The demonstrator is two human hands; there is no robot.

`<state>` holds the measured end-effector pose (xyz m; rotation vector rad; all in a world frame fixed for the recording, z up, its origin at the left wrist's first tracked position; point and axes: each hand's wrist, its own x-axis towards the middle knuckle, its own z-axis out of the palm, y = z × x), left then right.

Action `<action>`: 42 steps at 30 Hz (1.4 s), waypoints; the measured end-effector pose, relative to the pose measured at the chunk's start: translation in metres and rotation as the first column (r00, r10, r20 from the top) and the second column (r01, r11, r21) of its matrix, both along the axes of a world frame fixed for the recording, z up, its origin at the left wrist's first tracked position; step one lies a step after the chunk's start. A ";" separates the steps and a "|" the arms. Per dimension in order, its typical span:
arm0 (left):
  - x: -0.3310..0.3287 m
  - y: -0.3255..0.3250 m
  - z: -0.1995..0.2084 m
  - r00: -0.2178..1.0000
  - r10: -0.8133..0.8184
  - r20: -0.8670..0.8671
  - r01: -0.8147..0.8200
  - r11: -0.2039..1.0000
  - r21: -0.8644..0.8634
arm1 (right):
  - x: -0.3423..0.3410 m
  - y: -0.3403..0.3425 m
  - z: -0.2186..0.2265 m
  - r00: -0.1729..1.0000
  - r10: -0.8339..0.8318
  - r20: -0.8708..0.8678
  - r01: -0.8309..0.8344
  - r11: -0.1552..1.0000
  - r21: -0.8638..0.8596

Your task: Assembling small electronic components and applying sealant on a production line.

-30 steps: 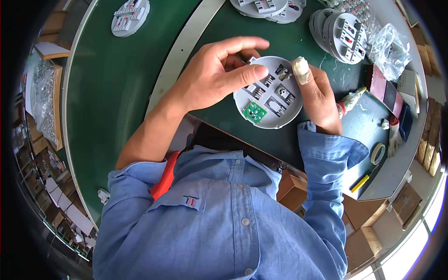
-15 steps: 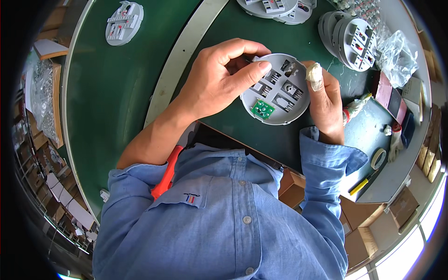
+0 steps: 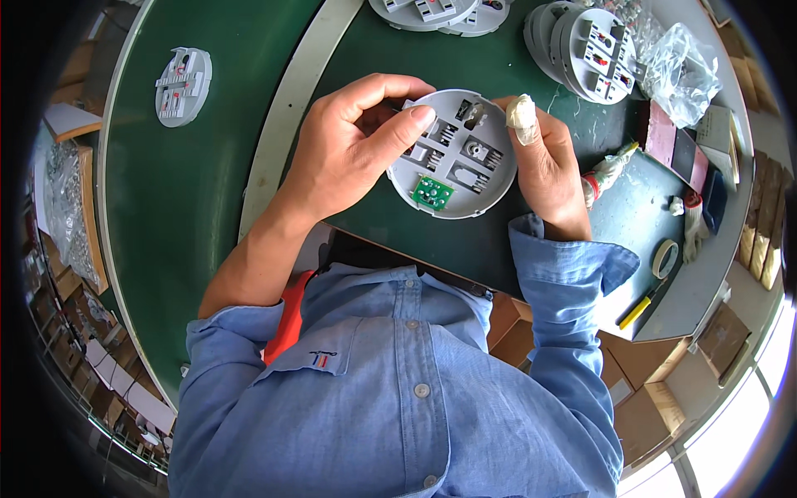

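Observation:
My left hand point(image 3: 353, 137) grips the left rim of a round grey plastic housing point(image 3: 477, 178), thumb on top and fingers curled behind. On the opposite rim is my right hand point(image 3: 548, 162), also closed round it, with a pale wrapping point(image 3: 521, 119) on the thumb. The housing is held tilted above the green bench, its inside facing up. Metal clips sit in its slots, and a small green circuit board point(image 3: 432, 192) lies at its near edge.
Another grey housing point(image 3: 183, 87) rests on the green strip at left, past a pale divider point(image 3: 278, 116). Stacked housings point(image 3: 594, 54) stand far right beside a clear plastic bag point(image 3: 682, 70). A tape roll point(image 3: 664, 258) and a yellow-handled tool point(image 3: 635, 313) lie at the right edge.
The lone housing on the left green strip has come nearer to me. The view has shifted slightly; both hands keep their hold on the round housing.

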<state>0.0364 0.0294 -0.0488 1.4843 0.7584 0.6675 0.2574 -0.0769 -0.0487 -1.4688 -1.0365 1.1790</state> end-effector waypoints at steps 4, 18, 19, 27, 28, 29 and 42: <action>-0.001 0.002 0.002 1.000 -0.016 -0.013 0.016 1.000 0.001 | -0.002 0.001 0.001 1.000 -0.028 -0.015 0.028 0.999 0.037; -0.039 0.026 0.015 0.972 -0.203 0.121 0.229 0.936 -0.268 | -0.021 0.001 0.022 0.990 0.008 0.142 -0.003 0.999 -0.035; -0.048 0.027 0.025 0.971 -0.211 0.116 0.236 0.927 -0.292 | -0.026 0.004 0.037 0.977 0.039 0.211 -0.024 0.997 -0.072; -0.121 0.004 0.088 0.982 0.187 -0.005 -0.159 0.848 0.506 | -0.047 -0.056 0.033 0.983 -0.052 -0.175 0.048 0.998 -0.029; -0.127 0.012 0.089 0.946 0.324 0.018 -0.269 0.748 0.606 | -0.046 -0.054 0.036 0.987 -0.043 -0.155 0.040 0.999 -0.021; -0.135 0.024 0.090 0.900 0.427 -0.088 -0.239 0.651 0.720 | -0.047 -0.057 0.038 0.989 -0.062 -0.133 0.060 0.998 -0.018; -0.241 0.152 0.082 0.761 0.308 -0.571 -0.025 0.894 0.448 | -0.002 -0.012 0.055 0.969 0.046 -0.243 -0.048 0.999 -0.001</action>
